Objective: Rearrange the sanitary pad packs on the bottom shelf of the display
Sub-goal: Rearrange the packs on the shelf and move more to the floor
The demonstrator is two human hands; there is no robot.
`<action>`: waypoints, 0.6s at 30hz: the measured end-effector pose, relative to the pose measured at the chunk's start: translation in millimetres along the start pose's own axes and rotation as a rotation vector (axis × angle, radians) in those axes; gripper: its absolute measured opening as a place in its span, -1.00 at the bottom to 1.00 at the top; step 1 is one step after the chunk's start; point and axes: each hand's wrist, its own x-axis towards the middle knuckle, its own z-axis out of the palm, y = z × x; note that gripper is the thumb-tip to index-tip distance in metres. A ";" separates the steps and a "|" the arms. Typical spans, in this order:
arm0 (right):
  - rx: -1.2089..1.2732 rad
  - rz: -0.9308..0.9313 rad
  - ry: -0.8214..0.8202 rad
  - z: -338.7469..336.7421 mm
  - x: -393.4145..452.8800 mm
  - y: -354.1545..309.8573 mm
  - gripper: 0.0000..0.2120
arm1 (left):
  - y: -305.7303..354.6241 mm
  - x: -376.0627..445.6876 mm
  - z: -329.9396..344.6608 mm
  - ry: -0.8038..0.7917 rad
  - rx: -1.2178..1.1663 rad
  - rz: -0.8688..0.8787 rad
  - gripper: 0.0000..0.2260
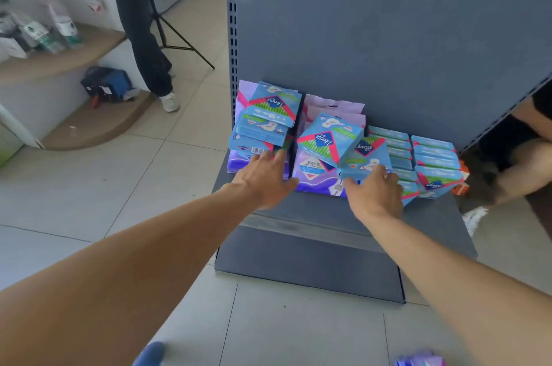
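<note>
On the grey bottom shelf lie purple sanitary pad packs with blue Libresse packs piled loosely on them. A tilted stack of blue packs sits at the left; my left hand reaches under it with fingers spread, touching the lowest pack. In the middle leans another blue pack. My right hand grips a smaller blue pack at its lower edge. Two neat rows of blue packs stand at the right.
A tall grey back panel rises behind the shelf. A person's legs and a tripod stand at the left rear, beside wooden corner shelves with bottles. Another person's arm and knee are at the right edge. Tiled floor in front.
</note>
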 end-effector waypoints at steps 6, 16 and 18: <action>0.043 0.087 0.014 -1.2 86.3 35.7 -0.31 | 60.9 93.4 15.1 0.060 -0.081 0.027 -0.44; 0.155 -0.020 -0.061 21.6 126.3 38.8 -0.58 | 85.4 144.0 27.5 -0.026 -0.041 -0.222 -0.15; 0.217 -0.019 -0.071 22.6 129.3 38.7 -0.60 | 88.6 145.8 30.6 -0.041 -0.079 -0.259 -0.11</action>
